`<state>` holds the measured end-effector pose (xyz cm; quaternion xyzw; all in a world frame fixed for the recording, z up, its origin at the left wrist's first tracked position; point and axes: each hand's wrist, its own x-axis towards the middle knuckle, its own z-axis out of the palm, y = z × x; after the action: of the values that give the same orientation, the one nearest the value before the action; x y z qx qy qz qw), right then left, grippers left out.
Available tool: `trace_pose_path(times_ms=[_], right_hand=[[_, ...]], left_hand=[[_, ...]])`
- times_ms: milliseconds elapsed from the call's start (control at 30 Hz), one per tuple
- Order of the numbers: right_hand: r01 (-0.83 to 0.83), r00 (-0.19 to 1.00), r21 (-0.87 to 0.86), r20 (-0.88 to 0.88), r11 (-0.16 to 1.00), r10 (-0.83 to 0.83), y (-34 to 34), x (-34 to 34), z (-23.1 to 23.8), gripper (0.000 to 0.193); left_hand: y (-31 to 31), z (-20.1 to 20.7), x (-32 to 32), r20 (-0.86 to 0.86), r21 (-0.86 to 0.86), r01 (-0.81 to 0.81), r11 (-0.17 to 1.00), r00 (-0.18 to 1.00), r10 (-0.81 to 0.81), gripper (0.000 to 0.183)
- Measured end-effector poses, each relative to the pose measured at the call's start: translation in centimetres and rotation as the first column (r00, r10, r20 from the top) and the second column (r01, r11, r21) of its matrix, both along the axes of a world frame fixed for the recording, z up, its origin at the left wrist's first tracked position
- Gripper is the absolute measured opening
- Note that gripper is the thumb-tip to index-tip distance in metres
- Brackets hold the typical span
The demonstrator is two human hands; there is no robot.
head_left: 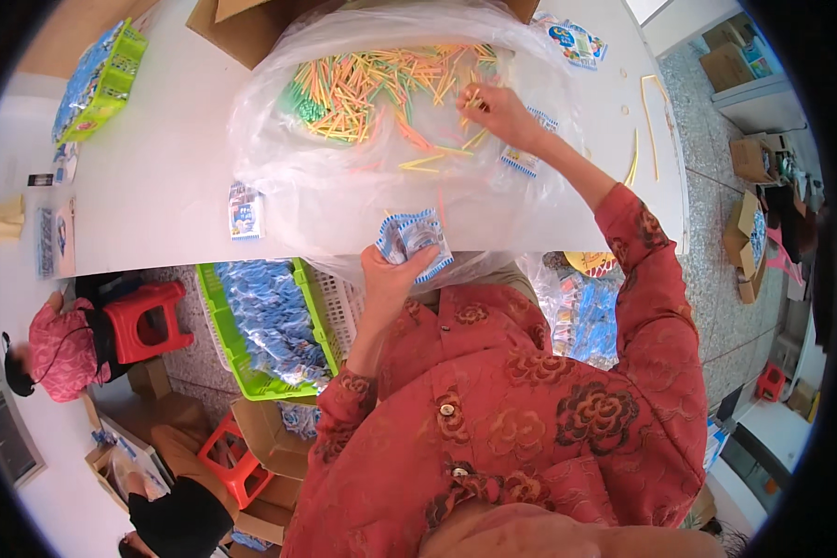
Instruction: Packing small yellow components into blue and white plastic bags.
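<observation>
My left hand [391,279] is closed on a small blue-and-white plastic packet [418,240] at the table's near edge. More than one packet may be in it; I cannot tell. Farther out, my right hand [491,110] pinches thin yellow sticks, partly hidden by the fingers. It is over the right side of a wide clear plastic bag [325,200] spread on the table. A heap of thin yellow, pink and green sticks [344,98] lies on that bag, with a few loose yellow sticks [422,163] nearer me.
Loose packets lie on the white table [149,186], one [245,212] left of the bag. A cardboard box [242,33] stands behind it. Below the edge, a green crate [216,321] holds many blue packets. Two people sit at left, near red stools [149,321].
</observation>
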<state>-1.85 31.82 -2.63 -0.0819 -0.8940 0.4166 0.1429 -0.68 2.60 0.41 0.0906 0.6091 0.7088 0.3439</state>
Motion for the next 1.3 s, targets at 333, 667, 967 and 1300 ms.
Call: trace_pose_path(times_ms=[333,667,967,1300], right_hand=[[-0.030,0.998,-0.205,0.054,0.978,0.042,-2.3,1.0,0.3,0.012],[-0.250,0.966,-0.549,-0.194,0.798,0.169,-7.1,5.2,10.8,0.008],[-0.248,0.929,-0.110,-0.308,0.962,0.205,-8.0,5.6,9.7,0.017],[-0.279,0.878,0.065,-0.388,0.958,0.282,-8.5,5.9,9.4,0.021]], left_hand=[[1.0,0.9,-0.8,-0.079,0.016,-0.022,1.000,0.997,0.023,0.018],[2.8,0.6,-1.2,-0.125,0.026,-0.012,1.000,0.992,0.015,0.018],[3.0,0.1,-1.0,-0.185,0.005,0.009,1.000,0.983,-0.008,0.018],[3.4,-0.6,-1.0,-0.243,0.003,-0.094,0.996,0.966,0.092,0.020]])
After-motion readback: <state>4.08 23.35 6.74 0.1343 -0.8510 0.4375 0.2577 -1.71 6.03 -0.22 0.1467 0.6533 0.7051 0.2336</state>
